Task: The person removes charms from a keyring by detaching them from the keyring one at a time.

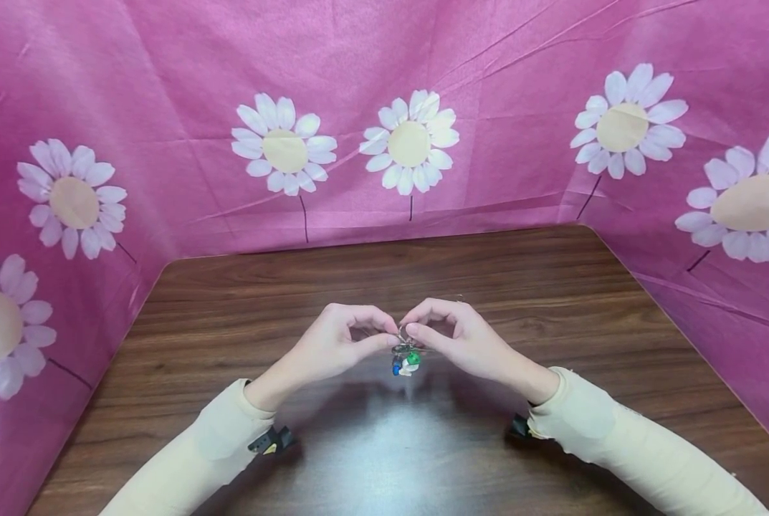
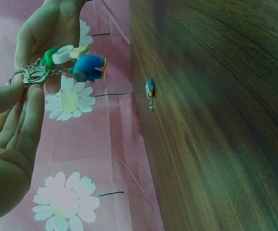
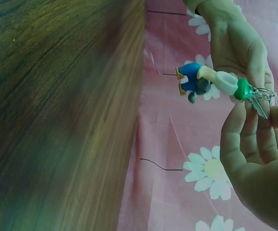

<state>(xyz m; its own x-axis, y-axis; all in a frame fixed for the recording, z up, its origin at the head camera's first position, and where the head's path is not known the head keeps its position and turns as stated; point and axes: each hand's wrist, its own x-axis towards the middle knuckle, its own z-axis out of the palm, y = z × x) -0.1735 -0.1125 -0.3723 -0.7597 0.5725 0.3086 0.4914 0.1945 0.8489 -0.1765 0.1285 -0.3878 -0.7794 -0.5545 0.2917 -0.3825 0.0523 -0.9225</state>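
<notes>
Well, silvery key ring (image 2: pixel 35 74), blue and green charms (image 2: pixel 87 66), perhaps figurines, pinched in left fingers (image 1: pixel 374 345) and right fingers (image 1: pixel 429 337).

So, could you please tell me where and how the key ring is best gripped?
Probably pinch the key ring at its top, coming from either side: the thin loop sits above the green charm and blue charm, which hang down.

Keyring (image 3: pixel 262 97), figurines (image 3: pixel 227 83) — in right grip (image 3: pixel 260 166)
</notes>
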